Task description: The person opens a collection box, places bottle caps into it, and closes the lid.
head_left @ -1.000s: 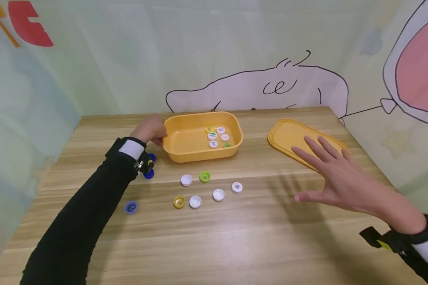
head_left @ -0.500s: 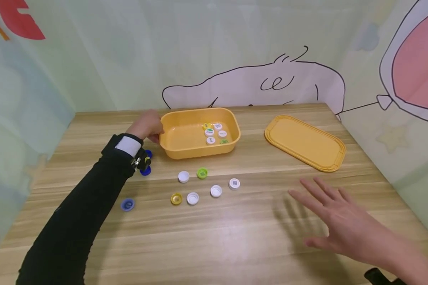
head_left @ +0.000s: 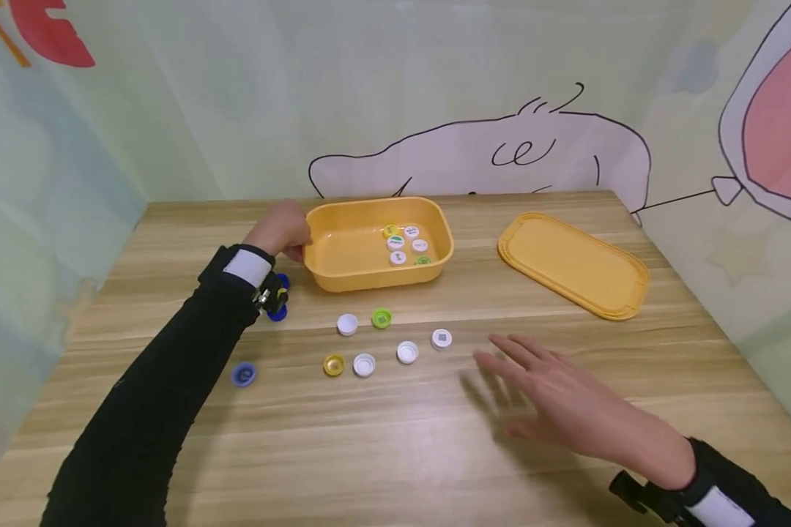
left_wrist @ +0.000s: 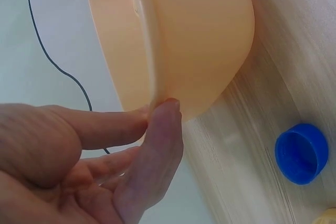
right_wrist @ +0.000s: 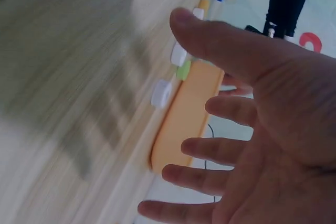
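My left hand (head_left: 282,230) pinches the left rim of a yellow plastic box (head_left: 376,278) between thumb and fingers, as the left wrist view shows up close. Inside the box, toward its right side, lie several bottle caps (head_left: 398,258), white, yellow and green. My right hand (head_left: 560,399) hovers over the table with fingers spread, holding nothing. Just left of its fingertips is a white cap (head_left: 442,339) with a dark square mark. Other loose caps lie in front of the box: white ones (head_left: 364,365), a green one (head_left: 381,318) and a gold one (head_left: 333,365).
A flat yellow lid (head_left: 576,267) lies on the wooden table (head_left: 382,454) at the right. Dark blue caps (head_left: 277,313) sit beside the left wrist, partly hidden by it. A lighter blue cap (head_left: 243,374) lies nearer. A printed curtain (head_left: 237,95) hangs behind the table.
My right hand has moved left and down from near the lid toward the white caps, uncovering the lid. The left hand keeps its hold on the box rim.
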Motion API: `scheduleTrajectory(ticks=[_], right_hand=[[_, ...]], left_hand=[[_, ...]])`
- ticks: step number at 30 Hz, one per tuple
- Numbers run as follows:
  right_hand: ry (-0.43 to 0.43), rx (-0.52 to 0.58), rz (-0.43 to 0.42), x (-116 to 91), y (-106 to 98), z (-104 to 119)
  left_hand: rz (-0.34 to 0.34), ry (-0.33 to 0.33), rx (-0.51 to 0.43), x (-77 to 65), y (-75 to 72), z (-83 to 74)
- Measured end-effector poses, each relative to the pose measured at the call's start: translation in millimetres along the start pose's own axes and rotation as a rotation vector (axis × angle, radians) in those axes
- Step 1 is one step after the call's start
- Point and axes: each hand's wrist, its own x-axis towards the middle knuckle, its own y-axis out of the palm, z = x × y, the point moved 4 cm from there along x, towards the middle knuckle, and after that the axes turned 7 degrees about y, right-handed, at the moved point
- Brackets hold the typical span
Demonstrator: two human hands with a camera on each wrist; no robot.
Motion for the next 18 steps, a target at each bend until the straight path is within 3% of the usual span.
scheduleTrajectory(ticks=[11, 18], right_hand=[[-0.026, 0.123, -0.008, 69, 11, 6], [-0.002, 0.176, 0.034, 98, 23, 7]], left_hand=[[-0.019, 0.005, 0.009, -1.4, -1.4, -1.4], [-0.003, 0.027, 0.005, 0.3, 0.1, 0.6]])
